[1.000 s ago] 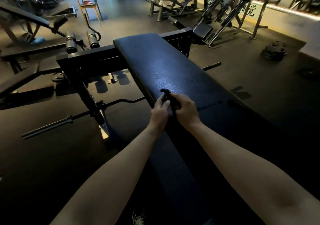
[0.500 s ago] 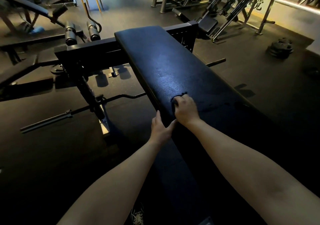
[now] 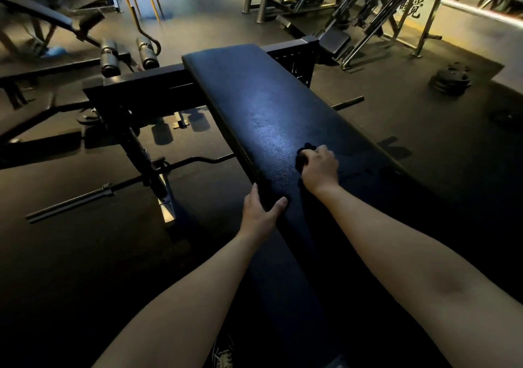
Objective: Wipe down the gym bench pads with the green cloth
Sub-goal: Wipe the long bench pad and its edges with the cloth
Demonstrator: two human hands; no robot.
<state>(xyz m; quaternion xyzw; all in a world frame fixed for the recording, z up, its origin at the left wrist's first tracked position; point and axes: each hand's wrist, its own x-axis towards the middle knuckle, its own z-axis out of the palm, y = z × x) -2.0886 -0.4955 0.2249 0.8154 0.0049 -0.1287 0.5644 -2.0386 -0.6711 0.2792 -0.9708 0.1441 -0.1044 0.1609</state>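
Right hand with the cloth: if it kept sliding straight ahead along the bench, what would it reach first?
Only bare bench pad lies ahead of the right hand and cloth; the pad's far end comes first, probably.

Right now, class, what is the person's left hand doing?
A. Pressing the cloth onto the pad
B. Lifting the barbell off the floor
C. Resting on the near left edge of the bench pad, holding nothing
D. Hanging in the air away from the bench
C: the left hand lies on the edge of the bench pad with its thumb on top, while the right hand grips the dark cloth.
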